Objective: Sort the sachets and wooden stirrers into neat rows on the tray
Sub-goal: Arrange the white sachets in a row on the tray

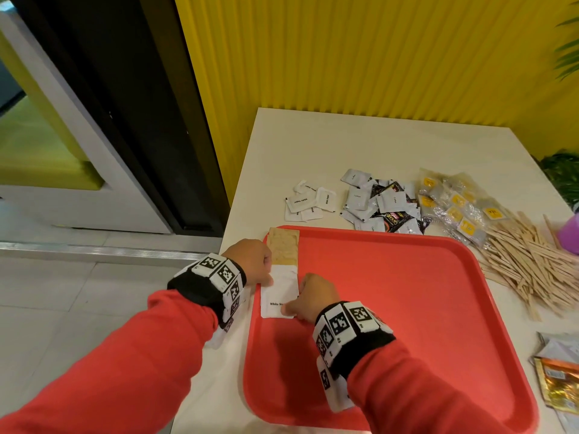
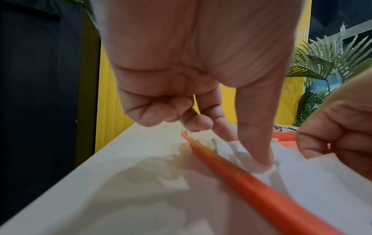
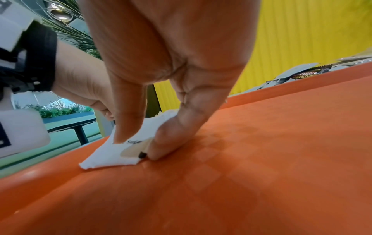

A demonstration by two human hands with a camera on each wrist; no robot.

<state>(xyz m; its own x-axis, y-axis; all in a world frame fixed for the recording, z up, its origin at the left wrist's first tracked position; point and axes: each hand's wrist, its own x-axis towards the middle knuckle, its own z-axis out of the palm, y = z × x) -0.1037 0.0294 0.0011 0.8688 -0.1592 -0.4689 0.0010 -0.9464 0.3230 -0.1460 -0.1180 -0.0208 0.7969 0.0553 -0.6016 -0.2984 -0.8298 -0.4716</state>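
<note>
A red tray (image 1: 407, 308) lies on the white table (image 1: 344, 145). Along its left edge runs a column of brown sachets (image 1: 283, 245), with white sugar sachets (image 1: 279, 292) just below them. My left hand (image 1: 269, 278) has its thumb and forefinger down on the white sachets' left side and its other fingers curled. My right hand (image 1: 289, 310) pinches the nearest white sachet (image 3: 104, 159) between thumb and forefinger at its right corner. The left wrist view shows the thumb (image 2: 261, 155) pressing the white sachets (image 2: 322, 182) just inside the tray rim (image 2: 251, 182).
Behind the tray lie loose white sugar sachets (image 1: 308, 200), a heap of coffee sachets (image 1: 382, 205) and tea bags with yellow labels (image 1: 454, 205). A pile of wooden stirrers (image 1: 526, 264) lies at the right, with a purple object (image 1: 571, 233) and gold packets (image 1: 557, 380).
</note>
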